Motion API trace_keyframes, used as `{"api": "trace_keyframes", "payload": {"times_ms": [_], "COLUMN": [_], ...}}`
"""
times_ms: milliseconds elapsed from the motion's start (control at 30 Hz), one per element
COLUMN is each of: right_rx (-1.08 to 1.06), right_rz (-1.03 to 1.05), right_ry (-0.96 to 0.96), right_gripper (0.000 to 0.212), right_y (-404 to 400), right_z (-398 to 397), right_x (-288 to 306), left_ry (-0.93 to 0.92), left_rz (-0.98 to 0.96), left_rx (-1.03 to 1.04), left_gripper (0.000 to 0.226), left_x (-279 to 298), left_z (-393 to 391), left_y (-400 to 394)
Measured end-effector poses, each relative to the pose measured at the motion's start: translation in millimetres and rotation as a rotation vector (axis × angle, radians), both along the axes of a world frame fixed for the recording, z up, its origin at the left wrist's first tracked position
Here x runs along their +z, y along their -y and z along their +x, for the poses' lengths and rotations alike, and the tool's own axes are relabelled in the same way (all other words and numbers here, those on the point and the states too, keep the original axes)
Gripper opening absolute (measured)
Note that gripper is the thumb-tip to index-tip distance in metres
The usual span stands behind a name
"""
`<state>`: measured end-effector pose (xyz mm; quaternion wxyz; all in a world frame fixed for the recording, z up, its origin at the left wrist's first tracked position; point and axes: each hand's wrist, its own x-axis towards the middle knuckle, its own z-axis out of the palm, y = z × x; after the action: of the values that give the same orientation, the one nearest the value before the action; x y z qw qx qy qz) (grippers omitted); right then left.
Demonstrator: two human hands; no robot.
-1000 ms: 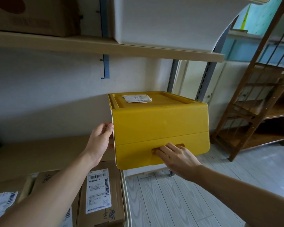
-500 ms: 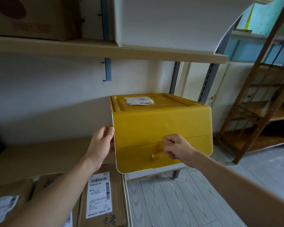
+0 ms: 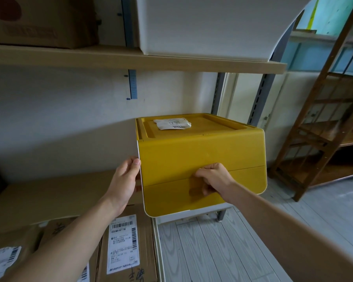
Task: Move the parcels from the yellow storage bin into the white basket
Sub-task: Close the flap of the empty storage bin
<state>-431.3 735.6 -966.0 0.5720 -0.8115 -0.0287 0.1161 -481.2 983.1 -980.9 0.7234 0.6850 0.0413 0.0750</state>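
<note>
- Two hands are on the yellow storage bin (image 3: 200,153), which sits below a wooden shelf (image 3: 130,60) and up against the pale wall, with its front flap closed.
- Left hand (image 3: 124,184) sits flat against the bin's left edge, fingers (image 3: 135,162) pretty much straight, thumb at the front corner, so it's bracing rather than grabbing.
- Right hand (image 3: 212,178) is on the middle of the bin's front, fingers curled tight round the little handle on the lower flap.
- One small white parcel (image 3: 172,123) with scribbled writing lies on top of the bin's lid, toward the back.
- Left of the bin and lower down are cardboard boxes (image 3: 122,247) with printed barcode labels, right under the left forearm.
- Above the bin, on the shelf, sits a big white container (image 3: 208,27); can't tell if that's the basket. Another cardboard box sits to the left of it.
- Right of the bin stands a brown wooden rack (image 3: 322,129) on the grey plank floor.
</note>
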Motion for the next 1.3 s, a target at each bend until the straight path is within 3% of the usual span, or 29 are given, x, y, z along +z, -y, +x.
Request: {"api": "trace_keyframes", "payload": {"times_ms": [300, 467, 567, 633, 733, 767, 933, 1300], "right_rx": [0.034, 0.144, 0.103, 0.036, 0.067, 0.081, 0.061, 0.069], "right_rz": [-0.04, -0.367, -0.576, -0.652, -0.806, -0.85, -0.956, -0.969], "right_ry": [0.073, 0.593, 0.956, 1.073, 0.928, 0.871, 0.829, 0.819], "right_gripper": [0.051, 0.043, 0.011, 0.033, 0.083, 0.09, 0.076, 0.077], "right_y": [4, 5, 3, 7, 12, 14, 15, 14], "right_z": [-14, -30, -38, -39, -34, -30, -20, -20], "right_x": [3, 8, 9, -4, -25, -33, -52, -50], "left_ry": [-0.014, -0.029, -0.038, -0.04, -0.053, -0.047, -0.04, -0.023], "left_rz": [-0.003, 0.026, 0.033, 0.031, 0.019, 0.023, 0.015, 0.069], "left_rx": [0.037, 0.052, 0.039, 0.042, 0.053, 0.052, 0.044, 0.045], "left_gripper": [0.031, 0.03, 0.029, 0.029, 0.031, 0.035, 0.046, 0.042], "left_x": [2, 5, 6, 6, 7, 6, 4, -4], "left_z": [-2, -4, -6, -7, -9, -9, -8, -3], "left_y": [5, 7, 6, 7, 9, 9, 8, 6]}}
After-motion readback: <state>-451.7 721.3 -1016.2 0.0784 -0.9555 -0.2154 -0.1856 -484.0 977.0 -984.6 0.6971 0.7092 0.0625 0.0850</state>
